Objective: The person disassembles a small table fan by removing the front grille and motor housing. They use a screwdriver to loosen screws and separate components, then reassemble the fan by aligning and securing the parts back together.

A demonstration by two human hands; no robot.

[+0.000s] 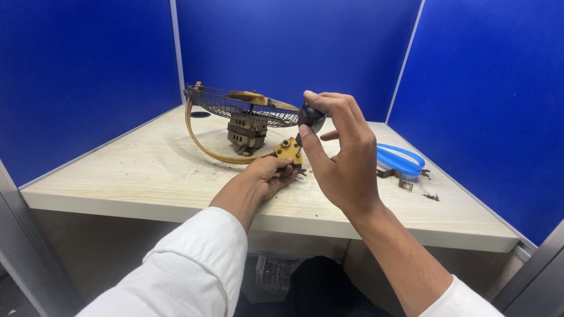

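Booth: blue partition panels [88,76] wall in a pale wood-grain counter [147,170], scuffed and strewn with dark crumbs.
Fan: an old grimy fan [247,114] lies tipped at centre frame, its wire guard [235,105] facing up, a block-shaped motor [247,132] of stacked metal plates under it, and a curved yellowed band [202,147] sweeping down to a small ochre bracket [289,149].
Left hand: left hand [267,176] is curled on the counter, fingers pressed against the bracket at lower centre.
Right hand: right hand [343,155] is raised, thumb and fingertips pinching a dark rounded knob [310,114] at the guard's near rim (whether the knob is attached I cannot tell).
Brush: a blue plastic brush [399,159] lies at right centre, beside small bent metal bits [395,176].
Risk, slip: the knob looks smooth and greasy; a weak pinch could drop it.
Risk, tip: the guard sits unevenly on the motor, so a hard tug could roll the fan.
Risk, snag: thin rusty wires could scratch fingertips.
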